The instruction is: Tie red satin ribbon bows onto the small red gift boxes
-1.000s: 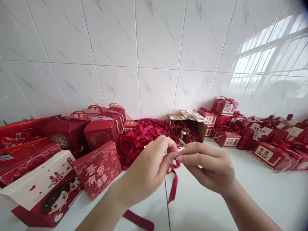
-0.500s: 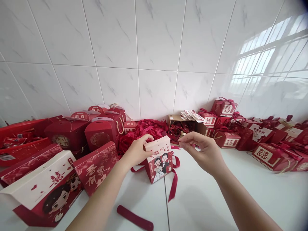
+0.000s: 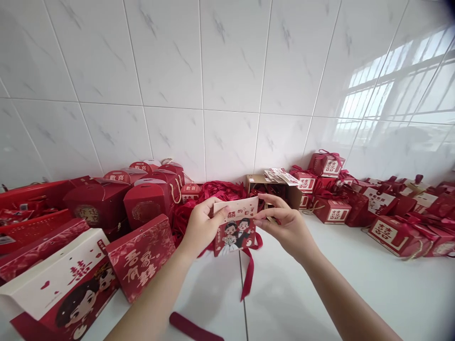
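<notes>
A small red and cream gift box [image 3: 235, 235], printed with a cartoon bride and groom, is held up before me over the white table. My left hand [image 3: 203, 226] is closed on its upper left side, with the thumb across the front. At the upper right edge, the fingers of my right hand [image 3: 288, 228] pinch the box; whether they also hold something small is hidden. A dark red ribbon [image 3: 249, 277] hangs below the box's right side. Behind my hands lies a heap of red ribbon [image 3: 222, 190].
Red gift boxes with rope handles [image 3: 149, 196] stand at the left, near a red basket [image 3: 53, 220] of wrapped sweets. An open carton [image 3: 294, 195] with cards on top sits by the wall. Tied boxes [image 3: 332, 210] crowd the right. A dark red strip [image 3: 194, 327] lies in front.
My right hand has moved left from beside the carton to the gift box's upper right edge. The box has been raised and turned to face me more squarely, still in my left hand.
</notes>
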Demonstrator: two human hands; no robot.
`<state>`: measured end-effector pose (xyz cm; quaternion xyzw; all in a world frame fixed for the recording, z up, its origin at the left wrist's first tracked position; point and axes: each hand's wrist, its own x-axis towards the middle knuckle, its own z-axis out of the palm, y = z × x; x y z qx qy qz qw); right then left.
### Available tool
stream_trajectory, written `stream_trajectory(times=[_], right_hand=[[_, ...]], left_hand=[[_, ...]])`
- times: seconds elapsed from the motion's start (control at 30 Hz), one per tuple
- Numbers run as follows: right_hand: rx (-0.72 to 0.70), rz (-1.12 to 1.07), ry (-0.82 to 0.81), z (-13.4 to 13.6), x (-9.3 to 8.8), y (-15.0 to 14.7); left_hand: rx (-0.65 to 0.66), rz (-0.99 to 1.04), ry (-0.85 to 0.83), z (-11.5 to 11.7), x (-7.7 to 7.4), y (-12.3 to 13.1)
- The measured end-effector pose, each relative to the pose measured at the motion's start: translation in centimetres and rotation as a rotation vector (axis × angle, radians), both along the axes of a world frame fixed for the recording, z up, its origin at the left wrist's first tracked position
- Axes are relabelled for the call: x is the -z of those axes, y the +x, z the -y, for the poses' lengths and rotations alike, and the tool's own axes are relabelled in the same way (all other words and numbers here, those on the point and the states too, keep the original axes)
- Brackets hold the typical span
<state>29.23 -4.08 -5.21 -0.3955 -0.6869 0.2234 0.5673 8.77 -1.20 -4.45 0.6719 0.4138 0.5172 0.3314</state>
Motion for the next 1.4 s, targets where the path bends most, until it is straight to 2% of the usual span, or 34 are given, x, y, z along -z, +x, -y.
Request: stream_trajectory(times=[0.17,0.33,0.93,1.13,1.23,1.4], right_hand=[[0.125,-0.011,0.235,1.7,-0.8,-0.4],[0.083,0.013,0.275,2.7,-1.1,-0.4],[-0.02,0.047,0.361,2.8,-1.2,-0.3],[0.073,0.144,0.481,2.8,-1.4,-0.1],[0.121,0.066,0.426,2.9,-1.5,-0.3],[-0.018,0.014,0.149,2.8,-1.2,-1.0]], left_hand=[[-0.032,-0.095,0.209,3.9,-2.2,1.4],[-0.011,-0.125,0.339,5.6,-2.4,1.9],[0.006,-0.185,0.411,5.8,-2.2,1.9],[0.046,-0.222,0.421,5.7,-2.2,1.9],[0.054,-0.234,0.417,5.6,-2.3,1.7],[0.114,-0.269,0.339,5.6,-1.8,1.9]])
